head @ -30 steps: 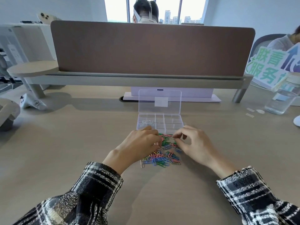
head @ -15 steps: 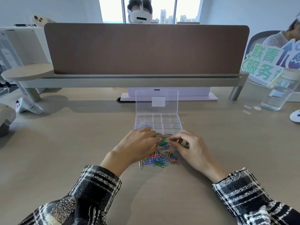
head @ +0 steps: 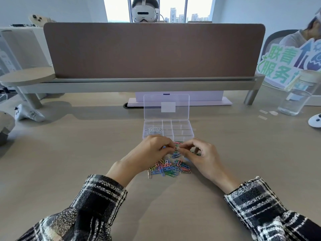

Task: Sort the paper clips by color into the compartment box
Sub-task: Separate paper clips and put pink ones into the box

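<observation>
Sorting at an office worktop (head: 86,153), seen from head height. Leaning in over a pile (head: 169,168) of pink, blue, green and yellow paper clips, loose on the wood just in front of the box (head: 184,134).

Pinching one small pale clip (head: 176,148) between the curled fingertips of the left hand (head: 152,150) and the right hand (head: 201,155), above the far edge of the pile and just short of the box's near wall. Too small to tell which of the two grips it more firmly. Covering the far left and far right of the pile with the backs of both hands. Reaching in from the lower corners in black-and-white plaid sleeves (head: 97,197).

Clear plastic throughout, split into small compartments, with the lid (head: 166,101) standing upright at the back and a white label at its middle. Holding a cluster of white clips (head: 153,130) in the left compartment.

Behind the box, a flat white base (head: 208,101), then a brown screen (head: 154,49) across most of the worktop. Above its top edge, the head of a person (head: 145,1) in a white headset (head: 143,13), with city towers in the window beyond. To the right, a glass (head: 295,101) of water in front of a green-lettered sign (head: 281,66). At far left, a white controller (head: 28,113) lying on its side.
</observation>
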Action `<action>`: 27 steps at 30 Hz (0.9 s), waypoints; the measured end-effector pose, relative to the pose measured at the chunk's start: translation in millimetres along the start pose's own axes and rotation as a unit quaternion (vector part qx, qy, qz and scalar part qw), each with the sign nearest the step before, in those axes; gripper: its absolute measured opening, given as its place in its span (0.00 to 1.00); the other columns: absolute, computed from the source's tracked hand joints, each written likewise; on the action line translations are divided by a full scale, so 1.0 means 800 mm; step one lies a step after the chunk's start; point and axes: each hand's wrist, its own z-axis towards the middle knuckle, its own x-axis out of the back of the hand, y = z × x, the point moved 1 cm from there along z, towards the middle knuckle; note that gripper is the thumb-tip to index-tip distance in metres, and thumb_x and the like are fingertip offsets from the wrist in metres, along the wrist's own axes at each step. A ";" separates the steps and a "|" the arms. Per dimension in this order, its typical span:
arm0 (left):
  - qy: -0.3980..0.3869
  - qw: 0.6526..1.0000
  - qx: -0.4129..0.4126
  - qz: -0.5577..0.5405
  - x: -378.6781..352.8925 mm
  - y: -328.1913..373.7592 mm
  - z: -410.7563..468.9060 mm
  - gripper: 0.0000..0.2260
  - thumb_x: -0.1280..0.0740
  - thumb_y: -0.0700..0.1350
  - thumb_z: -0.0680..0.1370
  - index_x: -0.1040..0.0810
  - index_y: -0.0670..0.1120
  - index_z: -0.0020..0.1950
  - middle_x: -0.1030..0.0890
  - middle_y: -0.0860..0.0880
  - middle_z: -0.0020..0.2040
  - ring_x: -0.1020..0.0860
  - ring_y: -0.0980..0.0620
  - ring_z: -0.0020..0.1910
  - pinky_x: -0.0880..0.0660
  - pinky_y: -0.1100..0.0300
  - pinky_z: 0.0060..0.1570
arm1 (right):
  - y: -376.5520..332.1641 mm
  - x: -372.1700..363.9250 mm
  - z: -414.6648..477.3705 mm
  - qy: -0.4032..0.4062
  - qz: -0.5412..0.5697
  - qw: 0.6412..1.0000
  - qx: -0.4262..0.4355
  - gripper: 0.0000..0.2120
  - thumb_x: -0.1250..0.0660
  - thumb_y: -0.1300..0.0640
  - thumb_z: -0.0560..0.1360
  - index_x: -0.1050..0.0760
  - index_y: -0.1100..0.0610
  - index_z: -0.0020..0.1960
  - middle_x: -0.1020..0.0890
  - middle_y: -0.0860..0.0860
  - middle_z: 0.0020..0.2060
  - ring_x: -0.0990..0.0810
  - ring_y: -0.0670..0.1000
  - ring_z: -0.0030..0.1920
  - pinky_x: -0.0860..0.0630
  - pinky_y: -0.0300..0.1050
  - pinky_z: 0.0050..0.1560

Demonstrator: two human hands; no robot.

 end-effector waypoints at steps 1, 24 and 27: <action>0.001 1.000 0.011 -0.015 0.001 0.001 0.000 0.05 0.32 0.41 0.78 0.17 0.46 0.50 0.24 0.61 0.37 0.23 0.60 0.38 0.29 0.72 0.39 | 0.000 0.000 0.000 0.000 0.001 1.000 -0.001 0.02 0.26 0.56 0.72 0.17 0.52 0.44 0.18 0.42 0.39 0.20 0.44 0.42 0.31 0.30 0.41; 0.096 0.985 0.123 0.074 0.029 -0.043 -0.001 0.05 0.35 0.47 0.79 0.19 0.52 0.50 0.19 0.58 0.47 0.29 0.65 0.34 0.34 0.63 0.35 | -0.019 -0.025 0.025 -0.219 -0.207 0.952 0.042 0.10 0.26 0.42 0.70 0.20 0.46 0.44 0.22 0.41 0.44 0.29 0.41 0.49 0.31 0.36 0.50; 0.089 0.986 0.123 0.066 0.027 -0.042 -0.001 0.05 0.35 0.47 0.79 0.19 0.53 0.49 0.20 0.59 0.45 0.29 0.65 0.34 0.34 0.65 0.34 | -0.017 -0.022 0.026 -0.215 -0.169 0.962 0.020 0.09 0.25 0.43 0.68 0.21 0.47 0.40 0.23 0.41 0.38 0.27 0.40 0.46 0.33 0.34 0.43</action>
